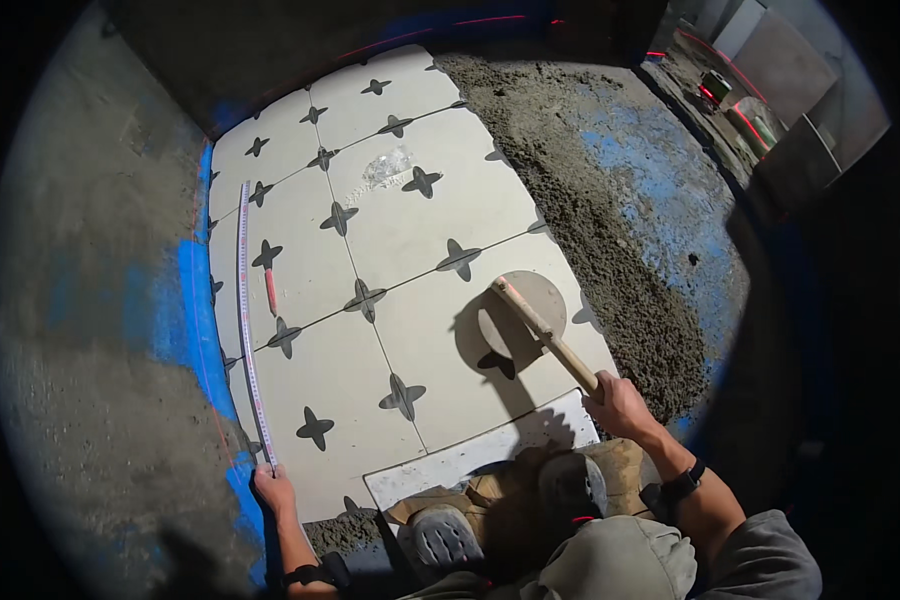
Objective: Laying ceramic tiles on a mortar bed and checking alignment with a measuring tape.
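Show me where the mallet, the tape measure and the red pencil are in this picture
mallet [521, 310]: head view, on its round head resting on the tile.
tape measure [245, 300]: head view, midway along the strip stretched by the tiles' left edge.
red pencil [271, 291]: head view, on the middle of its shaft.

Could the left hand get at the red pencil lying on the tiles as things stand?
Probably yes. The left hand pins the tape measure at the tiles' near edge, and the red pencil lies further along beside it, with only bare tile between. It would have to let the tape go.
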The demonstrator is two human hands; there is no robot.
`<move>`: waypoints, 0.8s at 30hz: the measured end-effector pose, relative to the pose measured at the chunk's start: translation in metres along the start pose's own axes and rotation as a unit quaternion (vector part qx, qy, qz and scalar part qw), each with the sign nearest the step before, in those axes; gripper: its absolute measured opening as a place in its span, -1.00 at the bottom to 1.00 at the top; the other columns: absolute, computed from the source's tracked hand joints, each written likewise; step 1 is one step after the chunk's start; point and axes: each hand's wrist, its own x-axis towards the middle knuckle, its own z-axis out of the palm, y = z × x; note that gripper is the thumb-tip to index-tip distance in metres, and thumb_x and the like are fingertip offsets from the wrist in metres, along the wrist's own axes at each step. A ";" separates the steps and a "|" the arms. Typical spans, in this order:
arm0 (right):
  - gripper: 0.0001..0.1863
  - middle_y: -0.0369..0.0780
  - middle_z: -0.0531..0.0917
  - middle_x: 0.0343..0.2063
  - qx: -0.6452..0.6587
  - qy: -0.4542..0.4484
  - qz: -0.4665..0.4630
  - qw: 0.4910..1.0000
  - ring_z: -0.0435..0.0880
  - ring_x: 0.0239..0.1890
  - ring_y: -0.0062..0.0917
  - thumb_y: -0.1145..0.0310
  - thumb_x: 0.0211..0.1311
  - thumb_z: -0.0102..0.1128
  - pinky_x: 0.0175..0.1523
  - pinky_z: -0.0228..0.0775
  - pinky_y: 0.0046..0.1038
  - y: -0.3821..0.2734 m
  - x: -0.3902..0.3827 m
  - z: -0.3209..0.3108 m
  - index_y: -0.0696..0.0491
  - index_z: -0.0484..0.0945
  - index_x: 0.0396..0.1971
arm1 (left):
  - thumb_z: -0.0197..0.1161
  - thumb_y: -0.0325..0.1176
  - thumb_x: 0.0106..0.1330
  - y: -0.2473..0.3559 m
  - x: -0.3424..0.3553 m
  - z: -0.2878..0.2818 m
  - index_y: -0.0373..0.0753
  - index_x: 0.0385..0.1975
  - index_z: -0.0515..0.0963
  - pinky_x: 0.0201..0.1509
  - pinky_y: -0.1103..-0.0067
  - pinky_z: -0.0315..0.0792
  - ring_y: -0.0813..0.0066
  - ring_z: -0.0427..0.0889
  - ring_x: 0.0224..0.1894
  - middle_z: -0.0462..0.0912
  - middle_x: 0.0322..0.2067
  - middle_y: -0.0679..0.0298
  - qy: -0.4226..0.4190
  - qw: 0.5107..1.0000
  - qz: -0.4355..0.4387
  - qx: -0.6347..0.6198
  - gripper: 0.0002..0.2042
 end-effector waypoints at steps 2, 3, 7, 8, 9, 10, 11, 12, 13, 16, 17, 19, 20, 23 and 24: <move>-0.69 0.11 0.65 -0.52 0.015 -0.012 0.026 0.999 0.67 -0.38 0.14 0.25 0.23 0.35 -0.22 0.51 -0.01 -0.007 -0.002 -0.003 0.21 0.52 -0.32 | 0.46 -0.53 0.22 0.004 0.000 0.000 -0.42 -0.35 0.59 -0.22 0.29 0.54 0.12 0.70 -0.40 0.70 -0.44 0.00 -0.011 1.000 -0.004 -0.006 -0.84; -0.69 0.10 0.65 -0.52 0.028 -0.014 0.039 0.999 0.67 -0.38 0.13 0.25 0.23 0.36 -0.23 0.51 -0.01 -0.007 -0.004 -0.003 0.21 0.53 -0.34 | 0.45 -0.54 0.23 0.011 -0.002 -0.001 -0.42 -0.35 0.58 -0.25 0.31 0.53 0.18 0.69 -0.43 0.70 -0.46 0.03 -0.014 1.000 0.001 -0.005 -0.85; -0.70 0.08 0.65 -0.52 0.037 0.001 0.031 0.999 0.67 -0.38 0.11 0.25 0.22 0.37 -0.23 0.49 -0.01 -0.015 -0.008 0.009 0.20 0.54 -0.36 | 0.42 -0.56 0.25 -0.002 0.007 -0.001 -0.42 -0.34 0.57 -0.30 0.36 0.53 0.29 0.67 -0.47 0.70 -0.48 0.06 -0.017 0.999 0.032 -0.016 -0.87; -0.71 0.08 0.66 -0.51 0.046 -0.029 0.049 0.997 0.68 -0.36 0.10 0.26 0.22 0.38 -0.21 0.49 -0.01 -0.023 -0.006 0.012 0.18 0.55 -0.35 | 0.40 -0.54 0.25 -0.019 0.012 -0.004 -0.39 -0.37 0.56 -0.38 0.41 0.50 0.39 0.68 -0.50 0.70 -0.53 0.14 -0.021 0.998 0.050 -0.009 -0.88; -0.72 0.08 0.66 -0.49 0.053 -0.036 0.053 0.997 0.68 -0.36 0.09 0.25 0.22 0.38 -0.21 0.49 -0.02 -0.027 -0.006 0.013 0.17 0.56 -0.35 | 0.40 -0.54 0.25 -0.018 0.012 -0.004 -0.39 -0.37 0.56 -0.38 0.41 0.50 0.39 0.68 -0.50 0.70 -0.53 0.14 -0.025 0.998 0.058 -0.008 -0.88; -0.73 0.08 0.66 -0.49 0.066 -0.030 0.043 0.996 0.67 -0.36 0.10 0.26 0.22 0.36 -0.20 0.48 -0.01 -0.027 -0.007 0.018 0.17 0.56 -0.35 | 0.42 -0.54 0.25 -0.018 0.011 -0.002 -0.41 -0.35 0.56 -0.35 0.39 0.51 0.35 0.67 -0.49 0.69 -0.51 0.11 -0.013 0.998 0.059 -0.016 -0.86; -0.74 0.08 0.66 -0.48 0.077 -0.025 0.033 0.996 0.67 -0.35 0.10 0.26 0.23 0.35 -0.20 0.48 0.00 -0.027 -0.009 0.023 0.16 0.55 -0.34 | 0.43 -0.55 0.24 -0.014 0.008 0.000 -0.43 -0.34 0.56 -0.33 0.37 0.52 0.30 0.66 -0.48 0.69 -0.49 0.08 -0.001 0.998 0.060 -0.024 -0.85; -0.74 0.08 0.66 -0.48 0.082 -0.022 0.038 0.996 0.67 -0.35 0.10 0.26 0.23 0.35 -0.20 0.48 0.00 -0.027 -0.011 0.024 0.16 0.55 -0.34 | 0.46 -0.53 0.21 -0.010 0.007 0.000 -0.43 -0.33 0.57 -0.34 0.37 0.50 0.21 0.64 -0.52 0.66 -0.52 0.09 -0.007 0.998 0.051 -0.046 -0.82; -0.75 0.08 0.66 -0.49 0.079 -0.017 0.023 0.997 0.66 -0.35 0.11 0.27 0.23 0.33 -0.20 0.47 0.01 -0.028 -0.013 0.025 0.17 0.54 -0.34 | 0.46 -0.53 0.21 -0.006 0.007 -0.001 -0.43 -0.33 0.57 -0.34 0.37 0.50 0.21 0.64 -0.52 0.66 -0.52 0.09 -0.010 0.997 0.058 -0.044 -0.82; -0.76 0.08 0.65 -0.49 0.071 -0.023 0.005 0.997 0.65 -0.35 0.12 0.29 0.23 0.29 -0.20 0.46 0.04 -0.029 -0.018 0.020 0.17 0.52 -0.33 | 0.50 -0.48 0.10 0.004 0.005 -0.008 -0.43 -0.20 0.59 0.05 0.22 0.51 0.00 0.65 -0.14 0.67 -0.35 -0.03 -0.014 0.987 0.072 0.141 -0.69; -0.76 0.08 0.65 -0.49 0.062 -0.030 0.000 0.998 0.65 -0.34 0.13 0.30 0.22 0.28 -0.20 0.45 0.06 -0.028 -0.017 0.018 0.17 0.52 -0.32 | 0.50 -0.48 0.10 0.012 0.004 -0.008 -0.43 -0.20 0.59 0.05 0.22 0.51 0.00 0.65 -0.14 0.67 -0.35 -0.03 -0.017 0.987 0.077 0.143 -0.69; -0.75 0.08 0.64 -0.49 0.067 -0.034 -0.004 0.997 0.65 -0.35 0.12 0.28 0.23 0.29 -0.20 0.45 0.07 -0.019 -0.021 0.019 0.16 0.51 -0.31 | 0.54 -0.42 0.06 0.024 -0.006 -0.004 -0.41 0.00 0.57 0.26 0.17 0.41 -0.06 0.56 0.10 0.64 -0.06 -0.12 0.066 0.982 0.098 0.146 -0.51; -0.75 0.08 0.65 -0.48 0.073 -0.040 -0.005 0.997 0.65 -0.34 0.12 0.27 0.23 0.30 -0.19 0.46 0.06 -0.022 -0.018 0.021 0.15 0.51 -0.31 | 0.54 -0.42 0.06 0.017 0.003 -0.007 -0.41 0.00 0.57 0.26 0.17 0.41 -0.06 0.56 0.10 0.64 -0.06 -0.12 0.070 0.981 0.093 0.154 -0.51; -0.71 0.11 0.67 -0.44 0.056 -0.060 -0.004 0.997 0.66 -0.29 0.14 0.21 0.27 0.32 -0.15 0.49 0.07 -0.021 -0.007 0.032 0.14 0.53 -0.26 | 0.59 -0.31 0.02 -0.009 0.016 -0.016 -0.39 0.22 0.51 0.40 0.20 0.35 -0.12 0.51 0.24 0.57 0.17 -0.14 -0.011 0.996 0.067 0.066 -0.30; -0.70 0.12 0.67 -0.43 0.064 -0.082 0.010 0.995 0.67 -0.28 0.15 0.21 0.29 0.32 -0.16 0.48 0.07 -0.025 -0.005 0.028 0.15 0.55 -0.22 | 0.60 -0.28 0.01 -0.004 0.021 -0.018 -0.40 0.25 0.49 0.40 0.20 0.36 -0.12 0.51 0.25 0.58 0.18 -0.14 -0.006 0.994 0.064 0.084 -0.25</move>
